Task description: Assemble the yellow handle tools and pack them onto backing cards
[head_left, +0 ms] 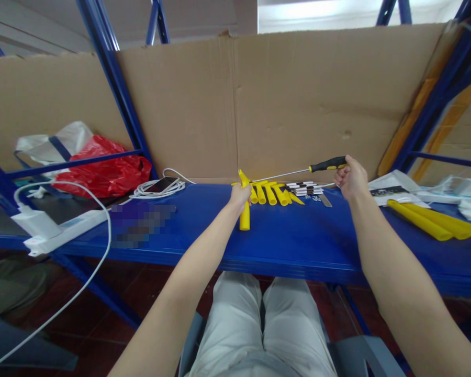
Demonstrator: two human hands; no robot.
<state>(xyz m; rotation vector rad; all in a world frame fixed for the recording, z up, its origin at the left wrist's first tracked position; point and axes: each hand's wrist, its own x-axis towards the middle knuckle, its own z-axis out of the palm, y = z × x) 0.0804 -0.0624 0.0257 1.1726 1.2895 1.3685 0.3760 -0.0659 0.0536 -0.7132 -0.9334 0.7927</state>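
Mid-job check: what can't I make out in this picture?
- Head view: tip of the screwdriver, too small at the yellow piece; contact unclear.
- Head view: that piece's middle, covered by the left hand.
- Head view: handle end, covered by the right hand.
- Head view: patch on the blue shelf, pixelated.
- Head view: print on the small packs, too small.

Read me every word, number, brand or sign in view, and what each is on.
No text is readable.
Black label on white packet: any print is too small.
Screwdriver: any marking is too small.
Power strip: any print is blurred.
Blue tabletop: a pixelated patch hides what is there.
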